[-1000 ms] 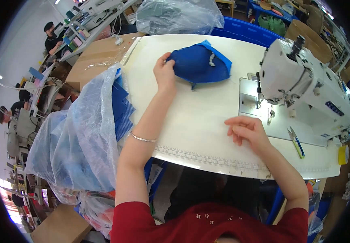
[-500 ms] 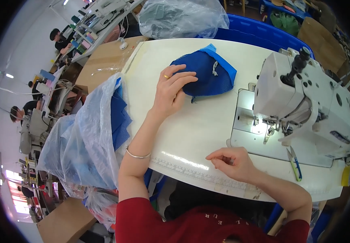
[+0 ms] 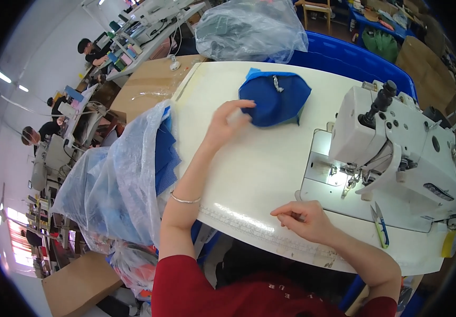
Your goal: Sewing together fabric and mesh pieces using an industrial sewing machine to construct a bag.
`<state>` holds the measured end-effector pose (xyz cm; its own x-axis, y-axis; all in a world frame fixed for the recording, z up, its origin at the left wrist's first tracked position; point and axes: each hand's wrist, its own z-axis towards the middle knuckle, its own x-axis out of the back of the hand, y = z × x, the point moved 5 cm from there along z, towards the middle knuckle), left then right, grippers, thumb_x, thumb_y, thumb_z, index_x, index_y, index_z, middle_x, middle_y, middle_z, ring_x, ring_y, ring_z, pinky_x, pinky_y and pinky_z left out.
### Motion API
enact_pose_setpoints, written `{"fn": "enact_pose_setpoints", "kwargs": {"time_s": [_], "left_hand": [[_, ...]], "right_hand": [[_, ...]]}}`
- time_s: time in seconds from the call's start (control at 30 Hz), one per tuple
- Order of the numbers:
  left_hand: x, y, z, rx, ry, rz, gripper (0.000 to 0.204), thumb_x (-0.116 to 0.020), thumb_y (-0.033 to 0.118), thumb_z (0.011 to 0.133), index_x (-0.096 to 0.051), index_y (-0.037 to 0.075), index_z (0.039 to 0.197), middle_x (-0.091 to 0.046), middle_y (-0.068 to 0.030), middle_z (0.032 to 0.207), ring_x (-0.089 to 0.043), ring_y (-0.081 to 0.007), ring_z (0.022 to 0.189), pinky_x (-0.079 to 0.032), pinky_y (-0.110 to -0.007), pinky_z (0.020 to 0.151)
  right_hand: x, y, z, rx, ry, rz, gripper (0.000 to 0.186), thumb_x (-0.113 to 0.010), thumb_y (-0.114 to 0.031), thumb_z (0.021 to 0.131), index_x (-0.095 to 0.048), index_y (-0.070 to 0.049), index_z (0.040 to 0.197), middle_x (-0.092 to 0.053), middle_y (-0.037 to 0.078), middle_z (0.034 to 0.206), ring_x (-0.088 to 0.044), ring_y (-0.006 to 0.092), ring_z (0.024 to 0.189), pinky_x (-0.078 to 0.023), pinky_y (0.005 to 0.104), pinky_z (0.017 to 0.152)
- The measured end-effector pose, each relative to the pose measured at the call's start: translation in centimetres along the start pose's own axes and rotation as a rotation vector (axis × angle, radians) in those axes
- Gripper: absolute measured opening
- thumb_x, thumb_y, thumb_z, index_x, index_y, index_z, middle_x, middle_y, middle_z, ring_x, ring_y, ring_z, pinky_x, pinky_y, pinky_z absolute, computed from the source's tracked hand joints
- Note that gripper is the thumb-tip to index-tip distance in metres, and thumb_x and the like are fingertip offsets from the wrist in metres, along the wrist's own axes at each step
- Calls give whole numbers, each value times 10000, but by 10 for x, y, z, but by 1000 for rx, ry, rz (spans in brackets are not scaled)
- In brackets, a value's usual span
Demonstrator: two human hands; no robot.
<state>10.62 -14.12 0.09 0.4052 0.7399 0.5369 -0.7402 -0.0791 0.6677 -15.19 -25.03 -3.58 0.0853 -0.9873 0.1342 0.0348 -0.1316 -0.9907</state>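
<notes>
A blue fabric piece (image 3: 278, 103), roughly round with a brighter blue edge at its upper left, lies on the far half of the white sewing table (image 3: 254, 169). A small twisted grey-and-white cord (image 3: 277, 83) is on its upper part. At the piece's left edge is my left hand (image 3: 229, 124), fingers stretched and partly blurred; the index fingertip touches or nearly touches the fabric. My right hand (image 3: 308, 222) rests near the table's front edge, fingers curled together, nothing visible in them. To its right stands a white sewing machine (image 3: 365, 127) with its needle area lit.
Small scissors (image 3: 380, 227) lie right of my right hand. A clear plastic bag (image 3: 106, 185) of blue fabric pieces leans on the table's left side. Behind the table are a blue bin (image 3: 344, 55) and another plastic bag (image 3: 249, 31). People work at machines far left.
The blue piece has turned on the table, its cord shifting from the right side to the top. My left hand has come off its surface to the left edge. My right hand stays put.
</notes>
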Motion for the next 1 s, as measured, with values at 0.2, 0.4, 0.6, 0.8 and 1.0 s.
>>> {"fn": "enact_pose_setpoints", "kwargs": {"time_s": [0.2, 0.4, 0.6, 0.8, 1.0], "left_hand": [[-38, 22, 7, -79, -131, 647, 445, -729, 232, 767, -615, 157, 1190, -617, -74, 1044, -606, -249, 908, -407, -370, 863], [8, -39, 11, 369, 326, -436, 210, -553, 243, 967, -645, 59, 1007, -623, 6, 928, -537, -106, 763, -414, -253, 704], [11, -62, -3, 430, 481, -1190, 203, -443, 228, 1010, -549, 62, 961, -577, -14, 845, -463, -122, 665, -443, -340, 827], [6, -58, -5, 557, 464, -1088, 196, -453, 250, 1006, -564, 89, 994, -577, -2, 831, -461, -111, 655, -424, -321, 788], [6, -72, -15, 630, 492, -1135, 213, -427, 260, 994, -574, 107, 1002, -588, 17, 822, -448, -110, 632, -417, -300, 752]], "right_hand": [[2, -3, 2, 38, 3, -46, 154, -632, -72, 867, -710, -40, 996, -690, 74, 755, -616, 95, 613, -485, 222, 578], [0, -1, 1, 9, -19, -48, 151, -633, -82, 868, -712, -55, 994, -686, 75, 757, -620, 106, 615, -490, 230, 584], [2, -2, -3, 0, -29, -61, 153, -633, -83, 868, -713, -66, 997, -687, 55, 758, -622, 106, 619, -484, 231, 572], [2, -2, -1, 54, -30, -86, 147, -644, -75, 861, -715, -71, 990, -686, 52, 768, -620, 108, 613, -477, 227, 561], [1, -5, -1, 87, -17, -89, 143, -651, -63, 855, -720, -76, 980, -685, 55, 766, -619, 118, 605, -476, 231, 553]]}}
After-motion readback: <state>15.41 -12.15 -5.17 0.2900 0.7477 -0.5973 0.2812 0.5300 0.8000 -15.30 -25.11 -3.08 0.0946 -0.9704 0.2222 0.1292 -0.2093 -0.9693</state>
